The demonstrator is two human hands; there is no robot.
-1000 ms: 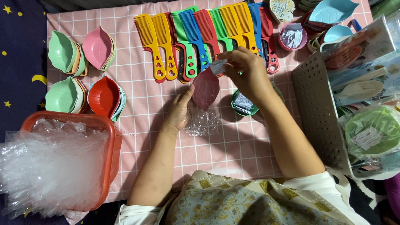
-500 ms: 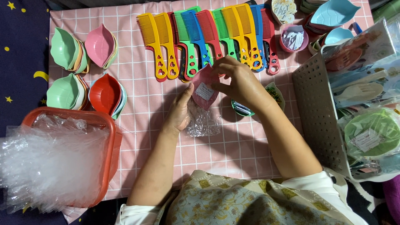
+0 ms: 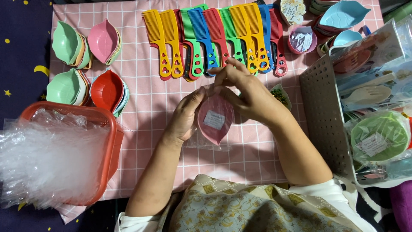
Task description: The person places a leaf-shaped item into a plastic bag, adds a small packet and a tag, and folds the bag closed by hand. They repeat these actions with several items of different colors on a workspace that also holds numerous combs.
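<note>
Step in hand, as judged from the view: bagging a pink leaf-shaped dish [image 3: 214, 119] in a clear plastic bag [image 3: 205, 141]. The dish sits at the centre of the pink checked cloth [image 3: 141, 103], raised slightly above it, with a white label facing up and the bag's loose lower end showing beneath its tip.

Left hand [image 3: 185, 116]: palm turned inward, fingers closed against the dish's left edge and the film, forearm running up from the lower left.

Right hand [image 3: 243, 92]: arched over the dish's upper end, fingertips pinched together on the bag's mouth or the dish rim; which one cannot be told. The forearm comes in from the lower right.

Next move, as a judgement: it calls for keeping the film open while the dish is seated fully, without tearing the thin plastic.

Surroundings: a row of coloured combs [image 3: 214, 38] lies beyond the hands, stacked leaf dishes [image 3: 105, 88] to the left, and a red basket [image 3: 109, 141] of clear bags at lower left.
</note>
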